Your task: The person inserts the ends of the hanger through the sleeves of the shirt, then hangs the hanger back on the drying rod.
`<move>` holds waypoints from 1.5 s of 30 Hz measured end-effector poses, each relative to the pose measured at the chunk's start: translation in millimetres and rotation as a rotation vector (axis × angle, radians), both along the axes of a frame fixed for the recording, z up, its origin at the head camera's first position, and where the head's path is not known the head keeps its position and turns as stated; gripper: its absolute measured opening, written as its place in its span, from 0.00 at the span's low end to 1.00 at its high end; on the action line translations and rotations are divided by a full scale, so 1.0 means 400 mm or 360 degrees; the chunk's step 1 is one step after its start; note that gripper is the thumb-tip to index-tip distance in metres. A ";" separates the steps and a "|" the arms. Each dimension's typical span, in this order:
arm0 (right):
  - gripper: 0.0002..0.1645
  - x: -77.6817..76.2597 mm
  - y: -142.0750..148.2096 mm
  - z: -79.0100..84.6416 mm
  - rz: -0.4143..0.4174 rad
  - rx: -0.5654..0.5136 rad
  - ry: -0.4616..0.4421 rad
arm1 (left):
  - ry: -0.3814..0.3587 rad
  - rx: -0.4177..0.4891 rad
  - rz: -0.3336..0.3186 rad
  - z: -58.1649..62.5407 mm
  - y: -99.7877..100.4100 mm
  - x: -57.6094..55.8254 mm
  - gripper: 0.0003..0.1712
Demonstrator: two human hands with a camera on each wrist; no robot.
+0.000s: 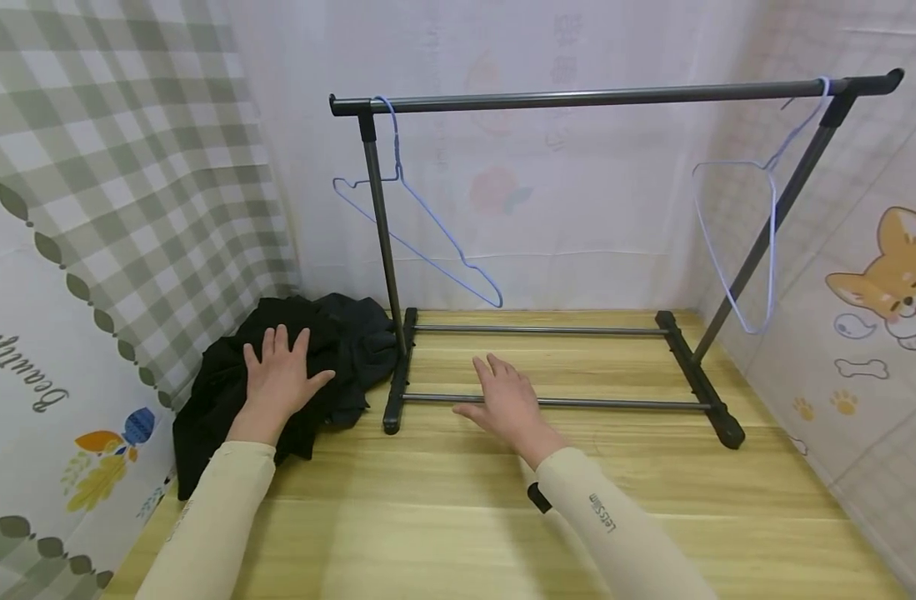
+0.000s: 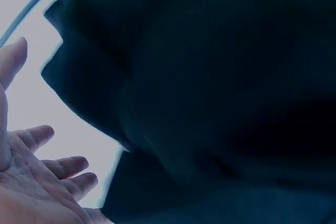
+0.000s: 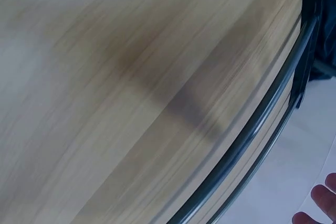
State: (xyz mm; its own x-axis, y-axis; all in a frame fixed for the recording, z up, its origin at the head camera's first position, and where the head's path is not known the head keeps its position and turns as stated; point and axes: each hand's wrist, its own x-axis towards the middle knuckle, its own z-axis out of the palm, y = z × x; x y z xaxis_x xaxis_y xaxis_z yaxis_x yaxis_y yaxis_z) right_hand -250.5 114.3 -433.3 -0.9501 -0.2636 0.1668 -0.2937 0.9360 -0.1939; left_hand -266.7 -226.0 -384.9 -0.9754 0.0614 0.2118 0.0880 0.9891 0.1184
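Wooden tabletop [image 1: 427,517], black cloth [image 1: 352,346] apparently beneath spread left grip [image 1: 280,382], right grip [image 1: 508,404] also spread

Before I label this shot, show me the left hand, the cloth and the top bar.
Left hand [image 1: 279,379], head view: its back.
Cloth [image 1: 348,350], head view: folds beside that hand.
Top bar [image 1: 608,97], head view: near mid-length.

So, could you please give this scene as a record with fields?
Rack: dark, standing on a wooden surface
Left hanger: blue, bare, hung near the rack's left end
Right hanger: blue, bare, hung near the rack's right end
Black cloth: heaped beside the rack's left end
Left hand: fingers spread, over the black cloth; contact unclear
Right hand: holding nothing, near the front lower bar
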 end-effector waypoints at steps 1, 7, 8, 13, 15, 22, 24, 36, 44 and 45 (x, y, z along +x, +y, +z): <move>0.54 -0.001 -0.012 -0.001 0.0002 0.0006 -0.0005 | 0.0000 0.0013 0.0006 0.005 -0.016 0.002 0.50; 0.55 -0.009 -0.078 -0.012 0.0050 0.0015 -0.0023 | -0.0109 0.0117 0.0052 0.048 -0.101 0.015 0.57; 0.54 -0.010 -0.088 -0.014 0.0062 0.0009 -0.0023 | -0.0143 0.0133 0.0062 0.055 -0.114 0.017 0.58; 0.54 -0.016 -0.143 -0.017 0.0124 0.0002 -0.0034 | -0.0377 0.0197 0.0109 0.075 -0.186 0.016 0.66; 0.54 -0.018 -0.168 -0.015 0.0147 -0.0002 -0.0041 | -0.0482 0.0242 0.0117 0.078 -0.212 0.013 0.69; 0.56 -0.021 -0.272 -0.001 0.0206 0.0024 -0.0089 | -0.0767 0.0477 0.0097 0.052 -0.265 0.003 0.72; 0.56 -0.021 -0.302 0.003 0.0226 0.0062 -0.0094 | -0.0814 0.0513 0.0082 0.030 -0.273 0.000 0.72; 0.57 -0.025 -0.398 -0.002 0.0291 0.0087 -0.0146 | -0.0744 0.0424 -0.0025 -0.059 -0.268 0.011 0.47; 0.61 -0.024 -0.435 -0.018 0.0328 -0.0147 -0.0344 | -0.0681 0.0451 -0.0236 -0.051 -0.249 0.012 0.21; 0.63 -0.021 -0.442 -0.020 0.0343 -0.0206 -0.0393 | -0.0703 0.0469 -0.0266 -0.044 -0.242 0.011 0.22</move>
State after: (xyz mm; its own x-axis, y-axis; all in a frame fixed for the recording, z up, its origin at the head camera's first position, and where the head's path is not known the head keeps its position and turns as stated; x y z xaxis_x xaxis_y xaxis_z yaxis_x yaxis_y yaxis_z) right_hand -259.1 -62.7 -441.4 -0.8907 -0.4542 -0.0161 -0.4114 0.8207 -0.3965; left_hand -262.3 -322.8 -402.6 -0.9575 0.2228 -0.1835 0.1200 0.8855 0.4489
